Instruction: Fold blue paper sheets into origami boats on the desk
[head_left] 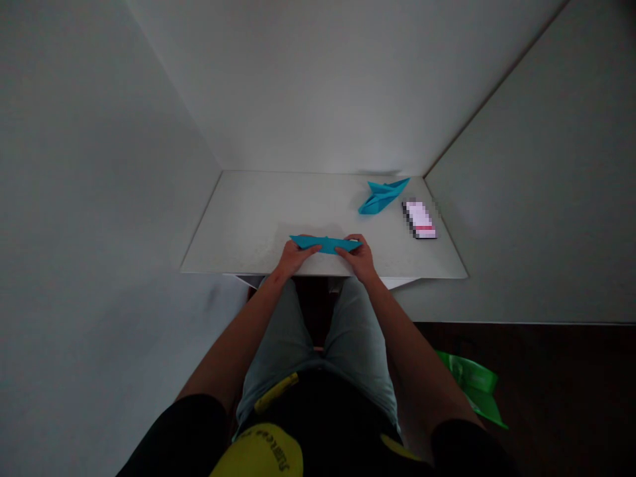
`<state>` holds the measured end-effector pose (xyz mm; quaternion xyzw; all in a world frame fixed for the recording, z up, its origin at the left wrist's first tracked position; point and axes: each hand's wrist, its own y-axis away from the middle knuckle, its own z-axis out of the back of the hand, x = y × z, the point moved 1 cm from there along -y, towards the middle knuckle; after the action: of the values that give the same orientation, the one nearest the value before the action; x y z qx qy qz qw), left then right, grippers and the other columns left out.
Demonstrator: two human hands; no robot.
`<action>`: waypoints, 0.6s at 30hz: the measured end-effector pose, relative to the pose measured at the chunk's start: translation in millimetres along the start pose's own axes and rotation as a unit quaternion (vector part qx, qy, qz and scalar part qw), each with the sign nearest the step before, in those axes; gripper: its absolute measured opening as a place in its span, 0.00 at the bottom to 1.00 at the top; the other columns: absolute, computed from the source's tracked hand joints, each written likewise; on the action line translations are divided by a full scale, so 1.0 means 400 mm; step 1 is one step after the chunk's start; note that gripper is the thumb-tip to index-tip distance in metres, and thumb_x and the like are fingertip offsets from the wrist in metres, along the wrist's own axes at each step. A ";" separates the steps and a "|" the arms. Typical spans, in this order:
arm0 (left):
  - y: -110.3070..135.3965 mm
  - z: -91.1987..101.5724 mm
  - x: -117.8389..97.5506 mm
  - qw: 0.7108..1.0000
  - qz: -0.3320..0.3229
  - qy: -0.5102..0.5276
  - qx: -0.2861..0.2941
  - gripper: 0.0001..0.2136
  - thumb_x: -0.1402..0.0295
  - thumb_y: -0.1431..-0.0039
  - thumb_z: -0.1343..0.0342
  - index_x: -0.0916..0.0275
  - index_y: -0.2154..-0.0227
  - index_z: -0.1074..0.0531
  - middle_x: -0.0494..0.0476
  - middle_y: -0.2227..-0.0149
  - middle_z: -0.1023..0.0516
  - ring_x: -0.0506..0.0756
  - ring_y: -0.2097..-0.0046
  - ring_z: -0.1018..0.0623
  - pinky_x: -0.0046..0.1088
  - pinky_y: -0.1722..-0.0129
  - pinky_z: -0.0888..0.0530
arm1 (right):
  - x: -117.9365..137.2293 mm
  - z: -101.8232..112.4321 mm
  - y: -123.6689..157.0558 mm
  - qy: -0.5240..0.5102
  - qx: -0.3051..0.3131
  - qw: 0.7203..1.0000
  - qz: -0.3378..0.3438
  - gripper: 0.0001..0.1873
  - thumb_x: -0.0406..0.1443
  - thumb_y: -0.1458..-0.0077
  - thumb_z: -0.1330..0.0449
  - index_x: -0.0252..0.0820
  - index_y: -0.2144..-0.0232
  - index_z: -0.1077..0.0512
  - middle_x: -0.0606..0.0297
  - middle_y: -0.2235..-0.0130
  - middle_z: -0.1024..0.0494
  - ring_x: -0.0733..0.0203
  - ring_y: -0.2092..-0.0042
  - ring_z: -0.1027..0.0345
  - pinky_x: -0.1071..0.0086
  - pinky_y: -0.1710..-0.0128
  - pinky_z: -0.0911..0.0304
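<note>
A blue folded paper boat (328, 244), long and low with pointed ends, is held just above the front part of the white table. My left hand (294, 256) grips its left half, thumb on the near side and fingers mostly hidden behind the paper. On the right half, my right hand (360, 257) pinches it in the same way, thumb in front. Farther back on the table to the right lies a second blue folded paper boat (381, 197), tilted, with its pointed ends spread.
The white table (243, 218) meets walls at its back and right. A phone (420, 220) with a blurred, lit screen lies near the right edge. Below on the dark floor, to the right, is a green plastic-looking item (472, 381). My legs are under the table's front edge.
</note>
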<state>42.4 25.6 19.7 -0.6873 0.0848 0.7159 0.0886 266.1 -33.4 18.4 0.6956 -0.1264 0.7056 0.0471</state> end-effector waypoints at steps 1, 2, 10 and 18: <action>0.001 0.000 -0.002 1.000 0.005 -0.001 0.006 0.20 0.50 0.53 0.25 0.61 0.66 0.20 0.55 0.66 0.17 0.58 0.62 0.19 0.36 0.59 0.21 | 0.005 0.001 0.001 0.023 0.007 1.000 0.003 0.29 0.52 0.55 0.22 0.48 0.59 0.28 0.71 0.67 0.24 0.61 0.67 0.31 0.67 0.64 0.30; 0.002 0.000 -0.003 1.000 0.010 0.004 0.007 0.19 0.50 0.52 0.26 0.61 0.68 0.19 0.55 0.66 0.16 0.59 0.62 0.19 0.36 0.59 0.21 | 0.009 0.002 0.002 0.039 0.011 0.999 0.004 0.27 0.52 0.55 0.23 0.46 0.61 0.26 0.70 0.67 0.23 0.61 0.66 0.31 0.66 0.64 0.31; 0.000 -0.007 -0.005 0.996 0.003 0.014 -0.086 0.28 0.37 0.41 0.37 0.59 0.76 0.27 0.53 0.78 0.24 0.55 0.72 0.22 0.31 0.70 0.24 | 0.012 0.003 -0.001 0.041 0.012 0.999 -0.026 0.30 0.66 0.42 0.38 0.48 0.68 0.28 0.68 0.75 0.24 0.57 0.71 0.28 0.63 0.65 0.30; -0.011 -0.013 -0.028 0.985 -0.001 0.111 -0.135 0.30 0.33 0.40 0.42 0.58 0.61 0.29 0.40 0.81 0.37 0.47 0.83 0.36 0.25 0.81 0.27 | 0.022 -0.007 0.007 0.059 0.028 0.998 -0.022 0.37 0.72 0.39 0.48 0.48 0.70 0.28 0.63 0.75 0.19 0.54 0.72 0.25 0.60 0.64 0.26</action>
<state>49.0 28.5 30.8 -0.7682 -0.0041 0.6400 -0.0140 262.6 -36.6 26.7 0.6561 -0.0881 0.7478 0.0501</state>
